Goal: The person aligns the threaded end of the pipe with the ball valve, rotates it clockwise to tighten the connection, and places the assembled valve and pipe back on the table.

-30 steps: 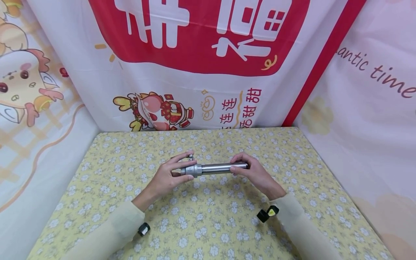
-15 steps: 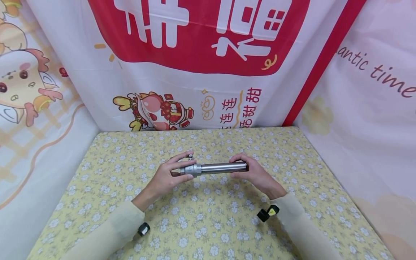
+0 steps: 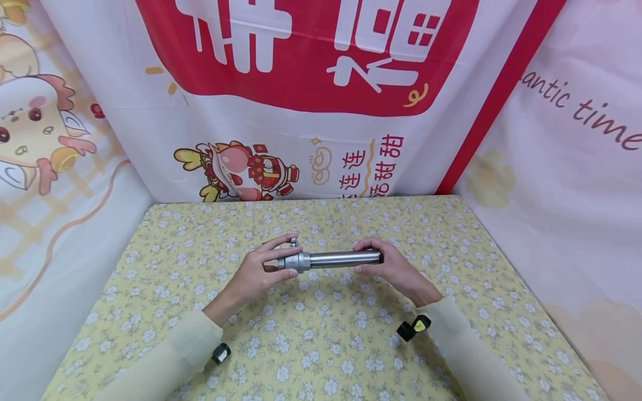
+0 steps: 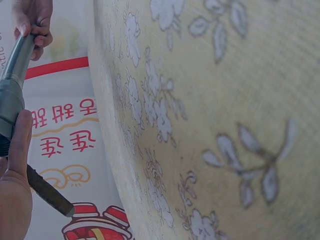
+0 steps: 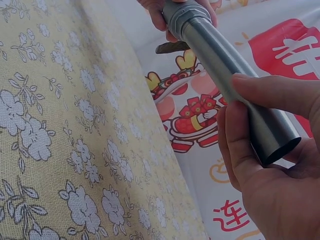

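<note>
A metal ball valve (image 3: pixel 295 262) and a bright steel pipe (image 3: pixel 341 259), joined end to end, are held up above the cloth, lying nearly level from left to right. My left hand (image 3: pixel 257 273) grips the valve body between thumb and fingers. From the valve juts a dark lever (image 4: pixel 50 194), clear in the left wrist view. At the pipe's other end, my right hand (image 3: pixel 390 266) grips it, thumb on one side and fingers on the other. Threads (image 5: pixel 197 23) show where the pipe enters the valve; the pipe's open end (image 5: pixel 282 151) sits within the right hand.
A table under yellow flowered cloth (image 3: pixel 321 334) lies beneath both hands. Behind it hangs a white and red printed curtain (image 3: pixel 311 100), with printed cloth walls at left and right. Black wrist cameras (image 3: pixel 414 328) are strapped at the cuffs.
My right thumb has slid from the pipe's front face to its lower edge, and the fingers have shifted slightly. The left hand and valve have stayed almost still.
</note>
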Demonstrator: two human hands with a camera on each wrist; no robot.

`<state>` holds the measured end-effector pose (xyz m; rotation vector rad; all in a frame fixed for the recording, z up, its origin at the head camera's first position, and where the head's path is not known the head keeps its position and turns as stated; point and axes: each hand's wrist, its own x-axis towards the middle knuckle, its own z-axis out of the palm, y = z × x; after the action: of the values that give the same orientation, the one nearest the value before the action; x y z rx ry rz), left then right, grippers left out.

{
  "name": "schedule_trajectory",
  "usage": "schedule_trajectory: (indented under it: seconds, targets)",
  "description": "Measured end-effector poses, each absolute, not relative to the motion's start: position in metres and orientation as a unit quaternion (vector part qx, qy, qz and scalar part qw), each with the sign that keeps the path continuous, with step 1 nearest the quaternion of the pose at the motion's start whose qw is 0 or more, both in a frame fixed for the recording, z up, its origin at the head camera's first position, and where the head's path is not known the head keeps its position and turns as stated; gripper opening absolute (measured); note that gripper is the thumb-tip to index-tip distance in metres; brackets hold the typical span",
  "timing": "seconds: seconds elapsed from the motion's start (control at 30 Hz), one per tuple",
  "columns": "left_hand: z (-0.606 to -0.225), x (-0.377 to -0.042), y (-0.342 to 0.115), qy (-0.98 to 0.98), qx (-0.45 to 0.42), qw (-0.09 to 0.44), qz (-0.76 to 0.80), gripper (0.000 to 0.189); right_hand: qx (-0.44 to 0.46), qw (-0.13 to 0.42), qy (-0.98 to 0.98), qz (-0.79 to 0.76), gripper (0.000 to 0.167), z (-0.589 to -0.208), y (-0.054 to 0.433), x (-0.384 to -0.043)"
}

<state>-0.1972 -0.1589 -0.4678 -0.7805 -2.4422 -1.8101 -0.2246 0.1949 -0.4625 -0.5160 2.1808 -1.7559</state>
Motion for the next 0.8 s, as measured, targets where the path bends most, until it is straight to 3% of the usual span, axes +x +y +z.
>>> schedule_trajectory:
  seconds: [0.8]
  targets:
    - [-0.4666,-0.1955,-0.1567,-0.781,-0.243,0.0,-0.575,0.049,-0.15,0.168,0.761,-0.608,0.039,-0.4587,0.2004,-0.2217]
